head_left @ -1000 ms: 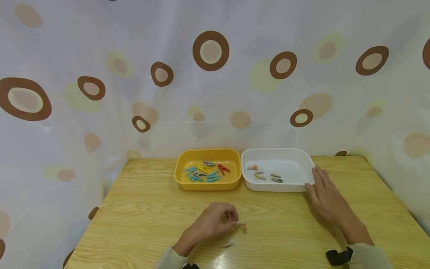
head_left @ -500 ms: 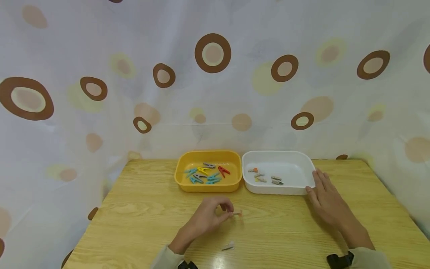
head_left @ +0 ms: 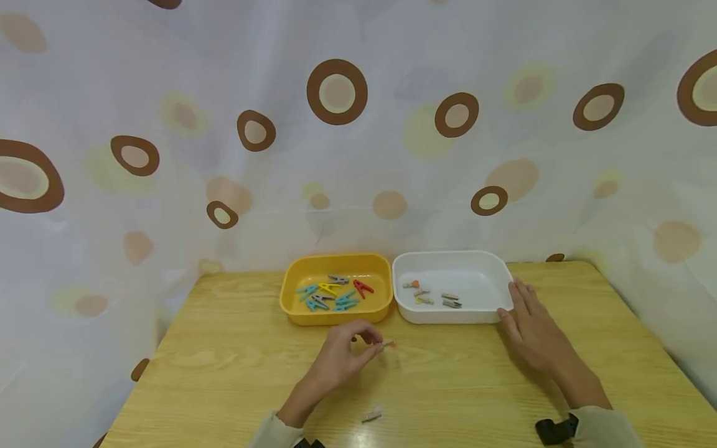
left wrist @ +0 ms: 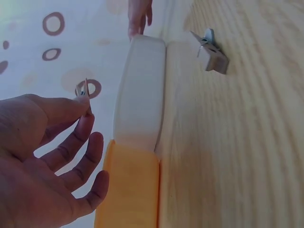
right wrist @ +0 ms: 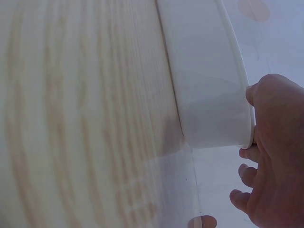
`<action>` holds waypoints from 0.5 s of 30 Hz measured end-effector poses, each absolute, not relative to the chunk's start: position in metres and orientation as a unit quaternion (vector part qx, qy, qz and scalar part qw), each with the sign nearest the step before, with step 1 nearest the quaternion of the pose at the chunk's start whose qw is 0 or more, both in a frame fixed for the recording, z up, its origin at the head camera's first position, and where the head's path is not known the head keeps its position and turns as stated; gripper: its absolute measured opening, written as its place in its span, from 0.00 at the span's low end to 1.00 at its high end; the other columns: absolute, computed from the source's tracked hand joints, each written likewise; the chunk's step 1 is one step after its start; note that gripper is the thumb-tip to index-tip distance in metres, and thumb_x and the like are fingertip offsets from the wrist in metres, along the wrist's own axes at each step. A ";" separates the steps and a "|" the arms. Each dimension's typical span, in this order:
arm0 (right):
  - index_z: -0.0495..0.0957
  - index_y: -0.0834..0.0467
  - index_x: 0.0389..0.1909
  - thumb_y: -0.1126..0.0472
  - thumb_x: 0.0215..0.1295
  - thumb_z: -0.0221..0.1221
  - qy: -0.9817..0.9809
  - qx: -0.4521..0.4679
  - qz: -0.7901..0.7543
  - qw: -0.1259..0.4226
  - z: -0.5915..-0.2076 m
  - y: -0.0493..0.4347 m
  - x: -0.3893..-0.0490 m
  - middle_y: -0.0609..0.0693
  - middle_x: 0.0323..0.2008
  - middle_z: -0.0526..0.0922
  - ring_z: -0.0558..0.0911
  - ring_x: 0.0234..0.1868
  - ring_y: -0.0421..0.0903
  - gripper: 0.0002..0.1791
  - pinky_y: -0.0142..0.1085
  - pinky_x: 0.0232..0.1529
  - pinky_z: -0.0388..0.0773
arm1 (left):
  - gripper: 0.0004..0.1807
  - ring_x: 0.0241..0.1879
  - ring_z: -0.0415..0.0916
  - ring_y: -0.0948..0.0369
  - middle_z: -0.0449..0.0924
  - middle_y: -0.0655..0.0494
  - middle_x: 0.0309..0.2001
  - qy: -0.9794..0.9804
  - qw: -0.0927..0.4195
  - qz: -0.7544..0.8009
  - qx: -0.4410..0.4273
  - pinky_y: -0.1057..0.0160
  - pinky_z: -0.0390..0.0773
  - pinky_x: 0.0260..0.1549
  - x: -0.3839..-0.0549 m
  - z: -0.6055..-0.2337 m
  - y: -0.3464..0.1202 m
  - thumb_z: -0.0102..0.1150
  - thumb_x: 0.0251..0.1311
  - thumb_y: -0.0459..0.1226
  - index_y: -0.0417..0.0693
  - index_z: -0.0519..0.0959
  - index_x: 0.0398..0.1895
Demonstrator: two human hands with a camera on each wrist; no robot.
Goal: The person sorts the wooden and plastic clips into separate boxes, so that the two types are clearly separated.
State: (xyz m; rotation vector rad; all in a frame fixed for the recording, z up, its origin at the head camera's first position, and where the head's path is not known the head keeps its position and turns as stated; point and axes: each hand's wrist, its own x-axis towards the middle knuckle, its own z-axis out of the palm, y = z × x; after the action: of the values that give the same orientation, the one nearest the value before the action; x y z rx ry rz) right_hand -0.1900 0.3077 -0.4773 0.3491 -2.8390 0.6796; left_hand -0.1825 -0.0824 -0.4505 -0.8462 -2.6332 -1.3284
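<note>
My left hand (head_left: 342, 358) pinches a small wooden clothespin (head_left: 388, 343) with an orange piece on its end, between thumb and index finger, above the table in front of the trays. In the left wrist view the clothespin (left wrist: 83, 93) sticks out past the fingertips, the other fingers loosely bent. My right hand (head_left: 534, 333) rests at the right end of the white tray (head_left: 454, 318), fingers extended and thumb at its front corner. The right wrist view shows the thumb on the tray's rim (right wrist: 249, 109). Several small wooden clothespins (head_left: 450, 304) lie in this tray.
A yellow tray (head_left: 336, 319) stands left of the white one, holding several plastic clothespins (head_left: 363, 288) in blue, grey, yellow and red. Another wooden clothespin (head_left: 372, 415) lies on the table (head_left: 224, 373) near its front. A patterned curtain (head_left: 381, 155) hangs behind.
My left hand has moved forward, towards the trays, with the pinched clothespin. The right hand stays at the white tray. The head view has shifted slightly.
</note>
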 end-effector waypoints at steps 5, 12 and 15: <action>0.41 0.73 0.79 0.51 0.85 0.39 -0.962 0.118 0.227 0.095 -0.479 0.306 -0.190 0.73 0.78 0.45 0.43 0.78 0.72 0.38 0.67 0.73 0.47 | 0.03 0.39 0.81 0.61 0.85 0.57 0.38 -0.845 0.069 -0.443 -0.292 0.52 0.83 0.44 -0.192 -0.440 -0.071 0.69 0.65 0.32 0.47 0.84 0.38; 0.41 0.73 0.79 0.51 0.85 0.39 -0.962 0.118 0.228 0.094 -0.480 0.307 -0.192 0.73 0.79 0.44 0.42 0.78 0.72 0.38 0.68 0.72 0.47 | 0.02 0.40 0.82 0.56 0.85 0.56 0.37 -0.844 0.110 -0.433 -0.299 0.61 0.81 0.43 -0.220 -0.425 -0.051 0.69 0.65 0.32 0.45 0.84 0.38; 0.41 0.73 0.79 0.51 0.85 0.39 -0.962 0.118 0.229 0.094 -0.480 0.307 -0.191 0.72 0.79 0.44 0.41 0.79 0.72 0.37 0.67 0.72 0.46 | 0.02 0.40 0.82 0.56 0.85 0.56 0.38 -0.849 0.104 -0.424 -0.296 0.65 0.80 0.43 -0.230 -0.420 -0.042 0.68 0.66 0.34 0.46 0.84 0.39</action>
State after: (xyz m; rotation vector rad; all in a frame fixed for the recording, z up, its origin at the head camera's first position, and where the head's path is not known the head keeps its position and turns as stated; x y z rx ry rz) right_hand -0.1910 0.3072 -0.4800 0.3507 -2.8521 0.6791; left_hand -0.2301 -0.0422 -0.4204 -0.8742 -2.5051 -1.2517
